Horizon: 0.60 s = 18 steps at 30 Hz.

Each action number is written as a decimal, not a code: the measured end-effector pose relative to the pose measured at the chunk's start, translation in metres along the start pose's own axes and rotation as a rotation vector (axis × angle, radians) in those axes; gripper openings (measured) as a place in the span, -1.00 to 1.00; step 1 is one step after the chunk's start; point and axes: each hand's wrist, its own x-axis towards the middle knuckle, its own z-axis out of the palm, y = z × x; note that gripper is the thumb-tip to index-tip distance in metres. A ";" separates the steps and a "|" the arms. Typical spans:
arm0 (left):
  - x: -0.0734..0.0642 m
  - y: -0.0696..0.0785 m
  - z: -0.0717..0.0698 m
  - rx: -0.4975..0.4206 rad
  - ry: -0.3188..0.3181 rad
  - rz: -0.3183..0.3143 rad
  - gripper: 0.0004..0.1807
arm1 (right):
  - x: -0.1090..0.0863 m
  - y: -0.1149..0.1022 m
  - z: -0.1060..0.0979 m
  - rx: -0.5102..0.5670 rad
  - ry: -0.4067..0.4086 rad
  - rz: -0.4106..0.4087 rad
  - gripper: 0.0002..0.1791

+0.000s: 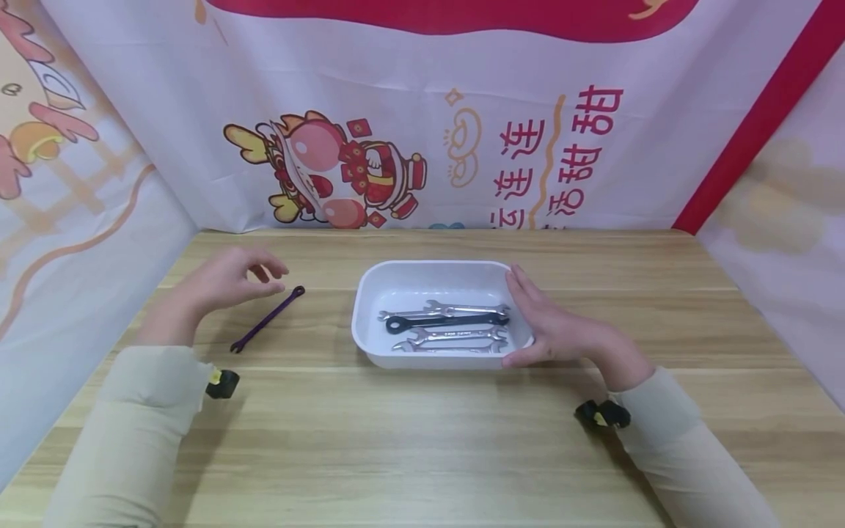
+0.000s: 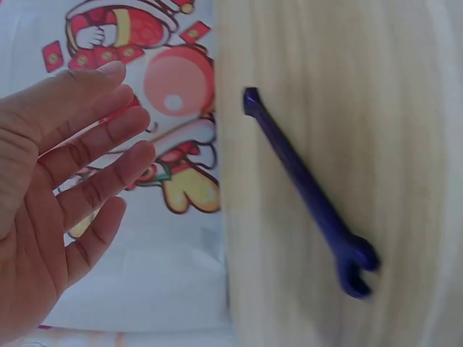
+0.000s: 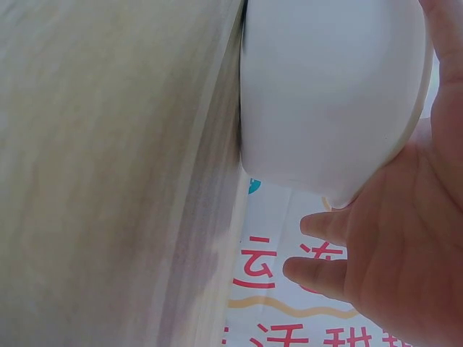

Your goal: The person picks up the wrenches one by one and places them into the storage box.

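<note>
A purple combination wrench (image 1: 267,320) lies diagonally on the table at the left. My left hand (image 1: 240,279) is just above and beside it, fingers loosely bent and apart from it; in the left wrist view the palm is bare. At the middle stands a white plastic box (image 1: 436,361). Inside lie several silver wrenches (image 1: 455,335) and one black wrench (image 1: 449,321), roughly side by side. My right hand (image 1: 554,326) grips the box's right end, thumb at the near corner and fingers along the far corner; the right wrist view shows the palm against its rim.
The wooden table (image 1: 422,447) runs back to a printed white cloth (image 1: 409,81) behind it. Cloth walls also stand at the left and right sides. A small black device (image 1: 223,383) sits at my left cuff, and another black device (image 1: 604,414) at my right cuff.
</note>
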 end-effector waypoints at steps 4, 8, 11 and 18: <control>0.001 -0.013 0.008 0.003 -0.026 -0.010 -0.73 | 0.001 0.001 0.001 0.002 0.000 -0.001 0.50; 0.001 -0.023 0.016 -0.003 -0.054 -0.035 -0.77 | 0.002 0.002 0.002 -0.002 -0.003 0.002 0.51; 0.002 -0.028 0.019 -0.014 -0.074 -0.047 -0.77 | 0.003 0.003 0.002 -0.007 -0.003 0.001 0.52; 0.002 -0.035 0.026 -0.032 -0.137 -0.082 -0.78 | 0.003 0.006 0.002 -0.020 -0.007 0.003 0.54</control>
